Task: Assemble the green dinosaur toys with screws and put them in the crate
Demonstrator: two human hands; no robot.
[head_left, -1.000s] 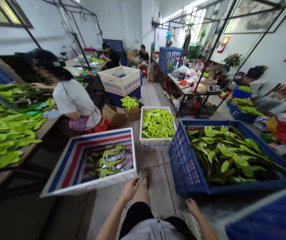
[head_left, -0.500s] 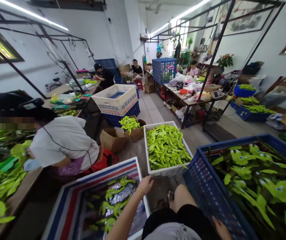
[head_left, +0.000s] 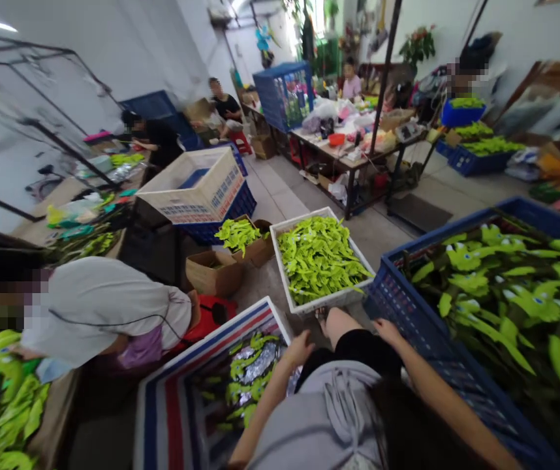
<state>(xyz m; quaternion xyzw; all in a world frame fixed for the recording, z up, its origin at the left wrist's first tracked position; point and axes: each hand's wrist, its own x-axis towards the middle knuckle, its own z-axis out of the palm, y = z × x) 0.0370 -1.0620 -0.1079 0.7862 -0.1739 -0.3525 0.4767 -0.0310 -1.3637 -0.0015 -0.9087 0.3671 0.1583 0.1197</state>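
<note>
Our left hand hangs open with its fingers loosely spread, close above the striped crate at the lower middle of the frame; inside that crate lie green leaf-shaped pieces on crumpled silver foil. The pieces look light, thin and probably bendy; we judge that pinching one near its stem would hold it better than taking it by a tip, and the foil beneath looks slippery and easily creased. Our right hand lies on the near rim of the blue plastic crate; we cannot tell whether it grips the rim or only rests there. That crate fills the right of the frame, heaped with long stems of green leaves with pale spots; they look springy and likely to tangle, so we would take each by its stem. Just ahead of our feet, a white plastic crate holds a pile of brighter green pieces; beyond it stands a cardboard box. At the lower left, a seated co-worker leans over a counter spread with more green pieces.
</note>
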